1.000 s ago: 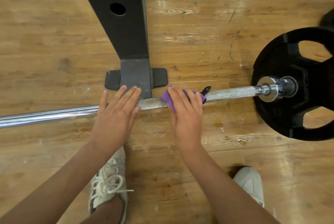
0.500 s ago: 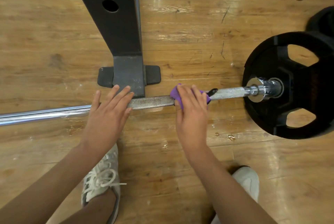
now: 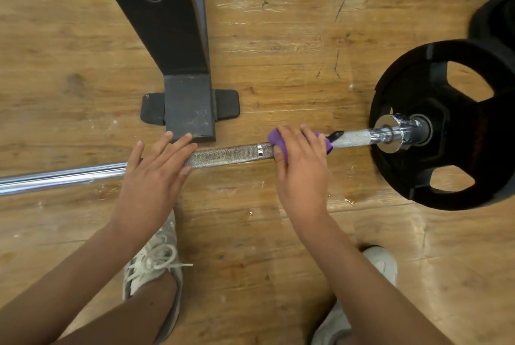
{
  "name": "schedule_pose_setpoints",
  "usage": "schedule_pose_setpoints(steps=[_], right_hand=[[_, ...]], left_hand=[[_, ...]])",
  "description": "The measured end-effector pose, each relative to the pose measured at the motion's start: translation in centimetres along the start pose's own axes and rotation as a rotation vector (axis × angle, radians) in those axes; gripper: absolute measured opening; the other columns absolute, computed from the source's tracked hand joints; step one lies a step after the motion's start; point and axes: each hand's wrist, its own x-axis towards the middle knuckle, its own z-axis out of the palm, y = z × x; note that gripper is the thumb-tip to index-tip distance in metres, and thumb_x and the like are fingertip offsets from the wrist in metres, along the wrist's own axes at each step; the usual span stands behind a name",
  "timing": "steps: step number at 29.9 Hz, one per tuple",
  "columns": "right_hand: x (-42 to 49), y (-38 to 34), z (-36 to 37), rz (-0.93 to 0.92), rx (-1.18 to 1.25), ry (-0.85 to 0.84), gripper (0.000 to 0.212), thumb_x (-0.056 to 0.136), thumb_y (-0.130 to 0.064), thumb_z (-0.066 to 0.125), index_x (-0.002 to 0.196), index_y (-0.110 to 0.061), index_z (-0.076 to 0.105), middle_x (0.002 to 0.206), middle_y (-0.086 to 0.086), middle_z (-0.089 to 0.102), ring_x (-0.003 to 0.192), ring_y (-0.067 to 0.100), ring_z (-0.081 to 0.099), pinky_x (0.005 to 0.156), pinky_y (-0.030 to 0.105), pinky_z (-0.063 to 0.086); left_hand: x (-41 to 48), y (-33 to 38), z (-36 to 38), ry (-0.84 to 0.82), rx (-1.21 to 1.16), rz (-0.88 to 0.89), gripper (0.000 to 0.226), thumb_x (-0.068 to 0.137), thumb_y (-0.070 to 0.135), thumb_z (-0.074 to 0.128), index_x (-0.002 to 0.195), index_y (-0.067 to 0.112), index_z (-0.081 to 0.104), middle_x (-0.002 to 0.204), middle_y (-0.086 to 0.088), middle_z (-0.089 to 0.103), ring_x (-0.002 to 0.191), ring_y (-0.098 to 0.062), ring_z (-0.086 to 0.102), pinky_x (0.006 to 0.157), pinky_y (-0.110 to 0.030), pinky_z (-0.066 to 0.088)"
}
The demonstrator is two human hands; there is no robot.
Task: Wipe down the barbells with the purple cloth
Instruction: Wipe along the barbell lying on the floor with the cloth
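Your right hand (image 3: pixel 302 166) curls over the purple cloth (image 3: pixel 278 142), gripping it round the knurled barbell (image 3: pixel 228 154). Your left hand (image 3: pixel 152 174) rests on the bar with straight fingers, just beside the rack foot (image 3: pixel 189 110). Bare knurling lies between the cloth and the black plate (image 3: pixel 457 149). The frame edge cuts off the bar's left end, and your fingers hide most of the cloth.

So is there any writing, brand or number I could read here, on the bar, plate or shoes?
None is readable. The barbell, the weight plate, the rack post and the shoes show no legible marks; the purple cloth is mostly hidden under the right hand.
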Motion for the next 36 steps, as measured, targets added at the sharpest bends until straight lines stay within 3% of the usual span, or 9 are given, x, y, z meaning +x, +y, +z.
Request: schedule_pose_setpoints(steps=[6, 9, 13, 20, 24, 27, 32, 36], right_hand=[[-0.6, 1.2, -0.7, -0.143, -0.039, -0.108, 0.042, 0.101, -0.022, 0.057, 0.143, -0.017, 0.055, 0.142, -0.003, 0.059, 0.138, 0.021, 0.045, 0.123, 0.040, 0.020], [-0.5, 2.7, -1.7, -0.071, -0.032, -0.105, 0.040, 0.105, -0.028, 0.051, 0.144, -0.017, 0.054, 0.143, -0.002, 0.059, 0.140, 0.021, 0.043, 0.123, 0.032, 0.012], [-1.1, 1.5, -1.2, 0.016, 0.004, -0.036, 0.037, 0.104, -0.024, 0.050, 0.139, -0.016, 0.058, 0.141, -0.003, 0.059, 0.140, 0.023, 0.042, 0.122, 0.036, 0.013], [-1.5, 2.7, -1.7, -0.160, -0.037, -0.131, 0.038, 0.104, -0.027, 0.052, 0.140, -0.017, 0.056, 0.138, -0.004, 0.061, 0.134, 0.019, 0.047, 0.123, 0.037, 0.017], [-1.6, 3.2, -2.1, 0.031, 0.016, -0.031, 0.043, 0.106, -0.036, 0.039, 0.139, -0.016, 0.058, 0.138, -0.002, 0.062, 0.137, 0.021, 0.045, 0.123, 0.031, 0.011], [-2.1, 0.4, -1.0, 0.121, 0.050, -0.006, 0.045, 0.104, -0.037, 0.036, 0.134, -0.017, 0.061, 0.134, -0.004, 0.063, 0.135, 0.024, 0.045, 0.121, 0.037, 0.012], [-2.2, 0.6, -1.5, -0.055, 0.001, -0.186, 0.034, 0.105, -0.031, 0.049, 0.136, -0.020, 0.060, 0.134, -0.005, 0.063, 0.129, 0.019, 0.051, 0.118, 0.044, 0.026], [-2.0, 1.8, -2.4, 0.044, 0.015, -0.109, 0.031, 0.105, -0.028, 0.049, 0.132, -0.019, 0.062, 0.129, -0.006, 0.064, 0.124, 0.019, 0.051, 0.117, 0.047, 0.028]], left_hand=[[-0.9, 0.7, -0.1, 0.005, 0.001, -0.023, 0.046, 0.104, 0.036, 0.035, 0.140, 0.018, 0.057, 0.151, 0.003, 0.050, 0.146, -0.020, 0.037, 0.118, -0.054, 0.022], [-1.2, 1.0, -0.5, -0.014, 0.030, -0.012, 0.049, 0.104, 0.038, 0.032, 0.140, 0.016, 0.057, 0.151, 0.001, 0.050, 0.145, -0.022, 0.040, 0.116, -0.056, 0.024], [-1.4, 1.6, -0.5, -0.116, 0.094, 0.008, 0.060, 0.102, 0.048, 0.028, 0.147, 0.014, 0.047, 0.157, -0.001, 0.043, 0.148, -0.021, 0.034, 0.117, -0.061, 0.019], [1.1, 3.8, 1.0, -0.172, 0.144, 0.200, 0.059, 0.104, 0.042, 0.024, 0.154, 0.013, 0.036, 0.161, -0.003, 0.035, 0.150, -0.019, 0.027, 0.120, -0.057, 0.022], [1.0, 3.9, 1.7, -0.125, 0.169, 0.246, 0.055, 0.104, 0.035, 0.027, 0.153, 0.015, 0.040, 0.158, -0.001, 0.040, 0.148, -0.021, 0.031, 0.121, -0.056, 0.016], [0.7, 4.0, 1.8, -0.088, 0.166, 0.243, 0.054, 0.103, 0.032, 0.032, 0.154, 0.016, 0.040, 0.158, 0.001, 0.040, 0.148, -0.021, 0.032, 0.122, -0.057, 0.017], [0.3, 4.3, 2.0, -0.076, 0.142, 0.248, 0.053, 0.102, 0.030, 0.038, 0.153, 0.017, 0.041, 0.157, 0.001, 0.040, 0.147, -0.023, 0.032, 0.120, -0.056, 0.024], [0.1, 4.4, 1.9, -0.100, 0.129, 0.236, 0.053, 0.104, 0.034, 0.032, 0.153, 0.017, 0.041, 0.158, 0.002, 0.039, 0.148, -0.023, 0.032, 0.119, -0.054, 0.027]])
